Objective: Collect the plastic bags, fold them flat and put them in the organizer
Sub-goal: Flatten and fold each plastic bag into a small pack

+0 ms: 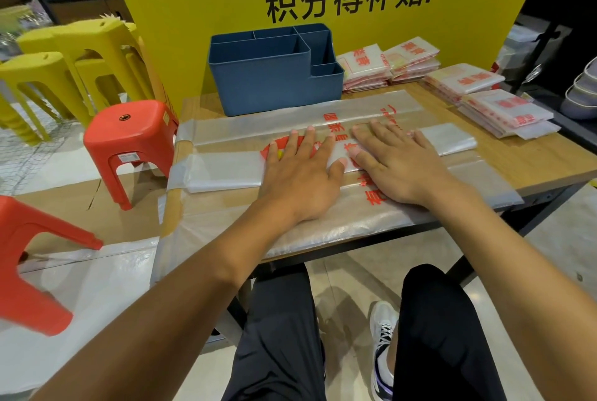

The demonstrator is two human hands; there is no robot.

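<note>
Plastic bag (339, 206), clear with red print, is spread across the desk (533, 158), its near edge draped over the front. It is pressed flat by the left hand (300, 174) and right hand (397, 164), fingers straight and spread, side by side. Folding is judged in hand; next, a lengthwise fold seems called for. At twelve o'clock the blue organizer (274, 77) waits empty; folded bags (484, 100) are stacked at two o'clock.

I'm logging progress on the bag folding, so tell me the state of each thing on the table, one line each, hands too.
Plastic bag: spread across the table, partly folded lengthwise, its ends hanging over the edges.
Left hand: flat, fingers straight, pressing the bag.
Right hand: flat, fingers straight, pressing the bag.
Blue organizer: upright, no bags showing in its compartments.
Folded bags: stacked in piles on the table, right of the organizer.
</note>
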